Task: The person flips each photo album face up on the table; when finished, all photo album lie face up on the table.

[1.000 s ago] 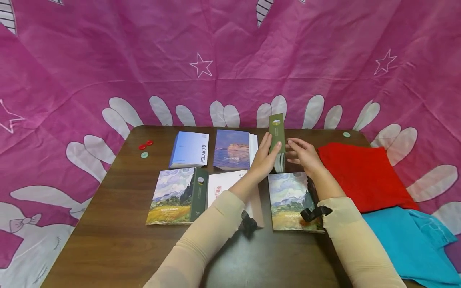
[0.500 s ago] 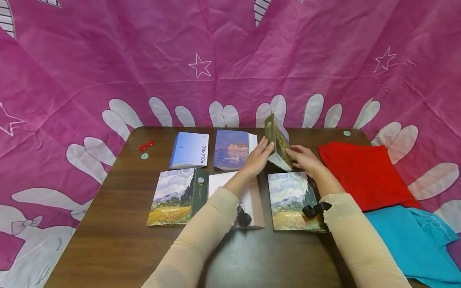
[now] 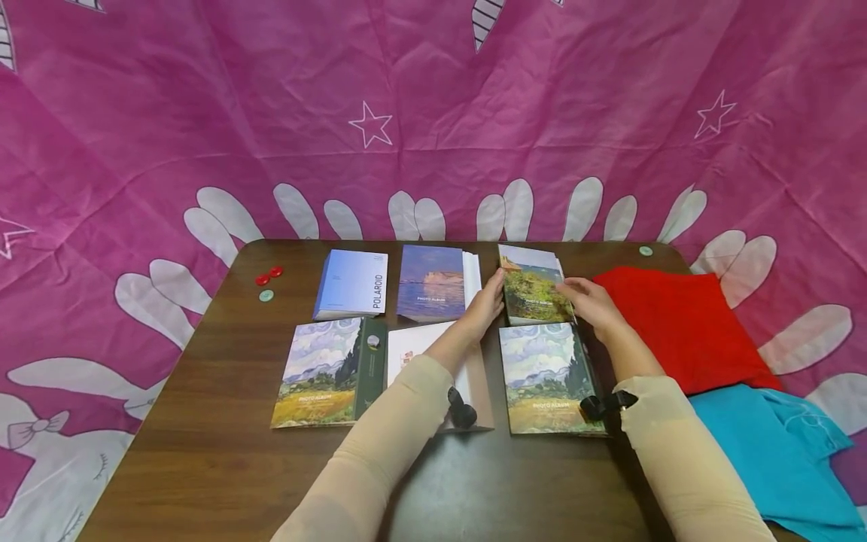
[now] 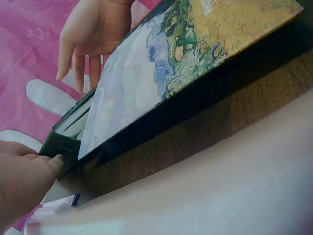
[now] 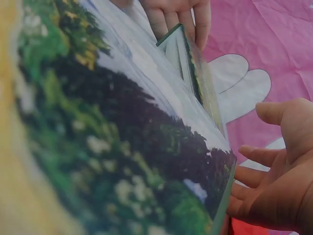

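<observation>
A photo album (image 3: 535, 292) with a green landscape cover lies flat at the back right of the brown table (image 3: 203, 467). My left hand (image 3: 486, 301) touches its left edge with straight fingers; in the left wrist view a fingertip (image 4: 57, 162) presses the green spine (image 4: 63, 144). My right hand (image 3: 591, 297) rests at the album's right edge, and in the right wrist view that hand (image 5: 279, 166) is relaxed and a little apart from the album (image 5: 198, 73). Neither hand grips anything.
Other albums lie in two rows: a Polaroid one (image 3: 352, 284), a blue seascape one (image 3: 433, 282), two wheat-field covers (image 3: 321, 373) (image 3: 545, 376) and a white one (image 3: 416, 350) under my left forearm. Red cloth (image 3: 677, 324) and blue cloth (image 3: 772, 452) lie right. Buttons (image 3: 269, 275) sit left.
The green album stood upright on its edge between my hands a second ago, tipped to the right, and now lies flat with its cover up. Both hands came down with it.
</observation>
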`<control>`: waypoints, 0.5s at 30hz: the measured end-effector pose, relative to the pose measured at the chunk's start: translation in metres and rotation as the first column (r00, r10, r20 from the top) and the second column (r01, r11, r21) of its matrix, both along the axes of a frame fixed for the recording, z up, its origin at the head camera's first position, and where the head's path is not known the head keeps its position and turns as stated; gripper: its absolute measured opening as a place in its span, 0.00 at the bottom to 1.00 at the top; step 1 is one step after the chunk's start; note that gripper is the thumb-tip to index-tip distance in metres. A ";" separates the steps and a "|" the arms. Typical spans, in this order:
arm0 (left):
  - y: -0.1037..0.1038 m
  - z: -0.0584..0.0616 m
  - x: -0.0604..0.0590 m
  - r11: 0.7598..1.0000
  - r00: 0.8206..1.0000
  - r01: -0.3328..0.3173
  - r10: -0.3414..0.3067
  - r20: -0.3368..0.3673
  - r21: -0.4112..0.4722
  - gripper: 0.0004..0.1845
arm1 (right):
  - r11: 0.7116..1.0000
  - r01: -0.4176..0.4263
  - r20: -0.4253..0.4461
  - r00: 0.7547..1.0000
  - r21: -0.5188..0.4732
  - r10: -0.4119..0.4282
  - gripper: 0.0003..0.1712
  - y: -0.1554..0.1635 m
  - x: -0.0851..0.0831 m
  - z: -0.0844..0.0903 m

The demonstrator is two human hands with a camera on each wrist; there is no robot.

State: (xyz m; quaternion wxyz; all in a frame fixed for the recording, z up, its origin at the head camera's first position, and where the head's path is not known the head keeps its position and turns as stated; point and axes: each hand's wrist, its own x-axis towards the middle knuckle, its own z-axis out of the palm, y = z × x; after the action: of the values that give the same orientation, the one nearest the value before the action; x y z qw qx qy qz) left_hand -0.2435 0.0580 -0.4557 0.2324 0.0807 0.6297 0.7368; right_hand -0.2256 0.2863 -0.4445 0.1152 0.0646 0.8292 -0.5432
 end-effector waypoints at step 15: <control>-0.036 0.010 0.019 0.869 0.920 -0.136 -0.067 -0.386 -0.476 0.37 | 0.996 -0.027 -0.135 0.990 0.081 0.038 0.39 -0.020 0.013 0.014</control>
State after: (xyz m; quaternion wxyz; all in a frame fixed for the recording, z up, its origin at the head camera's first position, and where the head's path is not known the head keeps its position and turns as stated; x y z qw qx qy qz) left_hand -0.2241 0.0221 -0.4459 0.1016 0.1522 0.8317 0.5242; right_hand -0.2123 0.2664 -0.4308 0.0644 0.0182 0.8568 -0.5112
